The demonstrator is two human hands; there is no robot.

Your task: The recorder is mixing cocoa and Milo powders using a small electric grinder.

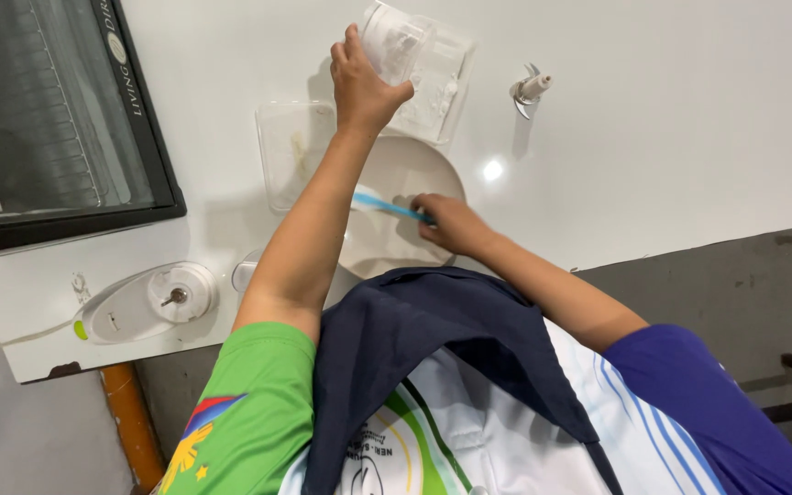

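Over the white tabletop (653, 119), our right grip (446, 223) closes on a blue spatula (387, 206), its long axis running leftward across the pale bowl (414, 165) beneath. Farther out, our left grip (362, 87) clamps a clear jar (398, 41), tilted above a plastic tray (442, 87); beyond, a blade (531, 89).

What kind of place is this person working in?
Probably a home kitchen counter. A food processor base and its loose blade sit on the white counter, a glass-door oven stands alongside, and the left hand tips a clear container over a bowl.
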